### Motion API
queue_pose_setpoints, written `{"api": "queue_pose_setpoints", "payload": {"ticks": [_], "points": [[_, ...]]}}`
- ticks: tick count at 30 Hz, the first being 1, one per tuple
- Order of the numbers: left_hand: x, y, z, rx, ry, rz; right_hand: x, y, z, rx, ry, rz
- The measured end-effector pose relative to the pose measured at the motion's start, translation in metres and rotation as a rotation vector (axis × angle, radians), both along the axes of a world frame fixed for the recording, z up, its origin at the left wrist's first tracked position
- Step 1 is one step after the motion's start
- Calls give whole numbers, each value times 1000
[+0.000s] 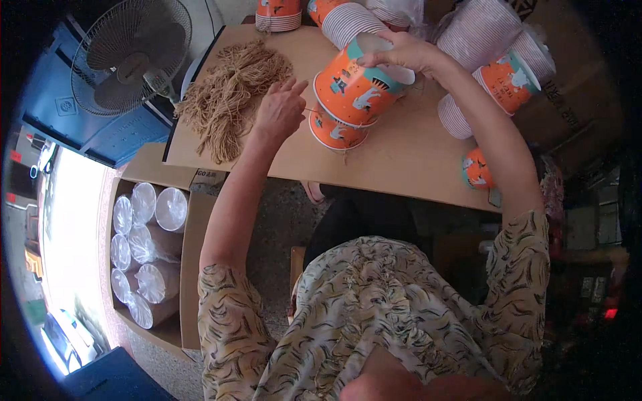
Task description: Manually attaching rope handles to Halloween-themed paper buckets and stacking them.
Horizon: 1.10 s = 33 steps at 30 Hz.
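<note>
Right-hand grip [411, 55] clamps one orange tub [354, 90], above a second orange tub [334, 134] at the desk [414, 160]'s middle. The left-hand grip [284, 110], just left, curls; whether it pinches anything, I cannot tell. One twine bundle [227, 97] lies farther left. Near left, one carton [192, 267] holds eight visible wrapped stacks [157, 284].

- One left hand [282, 109], one right hand [406, 53]
- At least six orange tubs [358, 93]
- One twine bundle [227, 100]
- One fan [130, 60]
- One table [414, 154]
- One carton [192, 267] holding at least eight bagged stacks [152, 284]
</note>
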State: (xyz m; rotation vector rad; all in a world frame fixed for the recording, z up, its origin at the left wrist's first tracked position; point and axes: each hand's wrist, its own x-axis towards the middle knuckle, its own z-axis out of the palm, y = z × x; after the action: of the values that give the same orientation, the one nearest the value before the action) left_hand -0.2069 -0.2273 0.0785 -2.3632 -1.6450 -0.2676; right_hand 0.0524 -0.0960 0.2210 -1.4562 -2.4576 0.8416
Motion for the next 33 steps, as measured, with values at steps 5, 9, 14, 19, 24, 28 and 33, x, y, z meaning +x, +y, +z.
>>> {"api": "queue_pose_setpoints", "payload": {"ticks": [5,9,14,19,24,28,33], "points": [[-8,-4,-23,11,-7,-34,-25,-27,12,-135,-56,109],[23,-18,3,-254,-44,-15,-10,2,-8,-118,-68,19],[26,-50,-24,-230,-425,-41,-16,0,-14,-215,89,-10],[35,-60,-51,-139,-712,-63,-18,-11,-7,-224,112,-31],[63,-58,-52,-228,-1135,-37,-13,-15,1,-431,179,7],[77,-55,-58,-281,-1399,33,-10,-12,-4,-303,153,-10],[80,-53,-72,-343,-1593,15,-27,-32,31,-299,-143,-67]]}}
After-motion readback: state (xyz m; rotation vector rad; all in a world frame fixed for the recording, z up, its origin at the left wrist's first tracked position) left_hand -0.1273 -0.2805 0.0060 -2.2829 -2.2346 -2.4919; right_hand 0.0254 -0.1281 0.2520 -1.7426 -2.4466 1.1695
